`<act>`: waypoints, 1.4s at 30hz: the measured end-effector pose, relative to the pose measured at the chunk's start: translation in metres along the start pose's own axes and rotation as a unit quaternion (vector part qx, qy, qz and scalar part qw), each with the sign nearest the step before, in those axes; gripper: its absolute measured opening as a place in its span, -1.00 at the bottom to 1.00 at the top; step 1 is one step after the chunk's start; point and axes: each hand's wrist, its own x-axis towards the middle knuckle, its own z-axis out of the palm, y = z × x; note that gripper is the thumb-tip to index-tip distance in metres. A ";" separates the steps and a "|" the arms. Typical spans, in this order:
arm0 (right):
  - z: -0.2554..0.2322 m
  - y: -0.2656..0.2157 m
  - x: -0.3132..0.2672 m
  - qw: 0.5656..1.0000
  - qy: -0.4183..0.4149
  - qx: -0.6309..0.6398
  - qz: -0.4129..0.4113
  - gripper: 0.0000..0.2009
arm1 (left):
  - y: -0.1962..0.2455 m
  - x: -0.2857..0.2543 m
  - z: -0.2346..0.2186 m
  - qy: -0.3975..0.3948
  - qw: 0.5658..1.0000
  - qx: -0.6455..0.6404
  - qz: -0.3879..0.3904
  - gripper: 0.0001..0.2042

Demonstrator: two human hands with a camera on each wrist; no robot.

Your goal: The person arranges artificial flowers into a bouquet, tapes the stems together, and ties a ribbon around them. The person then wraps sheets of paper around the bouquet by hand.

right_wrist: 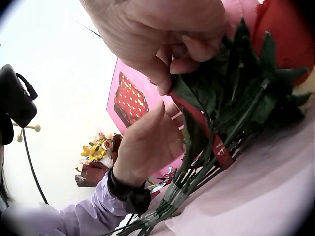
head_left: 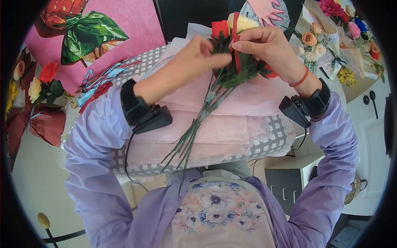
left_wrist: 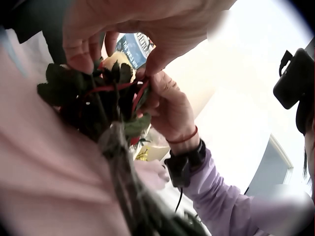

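Note:
A bunch of artificial roses lies on pale pink wrapping paper [head_left: 182, 142], its green stems [head_left: 191, 130] pointing towards the person. Clear tape [right_wrist: 175, 196] binds the stems. A red rose [head_left: 219, 28] and a cream rose [head_left: 247, 23] show at the top, with another red bloom partly hidden by leaves. Round the leafy part runs a red ribbon [right_wrist: 224, 152]. My right hand [head_left: 266, 44] pinches the ribbon between thumb and fingers. Opposite it, my left hand [head_left: 196, 58] is blurred beside the leaves, thumb and fingers spread apart with nothing visible between them.
Cut ribbons [head_left: 96, 84] in blue and red lie at the left, near a wrapped bouquet [head_left: 45, 124]. A pink board [head_left: 140, 25] stands behind. More bouquets [head_left: 320, 39] crowd the right. Another person's hand [head_left: 268, 10] rests at the far side.

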 end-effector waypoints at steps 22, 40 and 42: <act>-0.001 0.001 0.006 0.999 0.020 -0.008 -0.048 -0.84 | -0.001 0.011 0.004 -0.024 0.983 -0.136 0.122 -0.74; -0.009 0.008 0.012 0.977 0.066 -0.092 -0.179 -0.88 | 0.004 0.032 -0.005 -0.134 0.979 -0.154 -0.006 -0.82; -0.009 0.006 0.013 0.978 0.047 -0.037 -0.200 -0.89 | 0.006 0.031 -0.003 -0.107 0.981 -0.161 -0.028 -0.82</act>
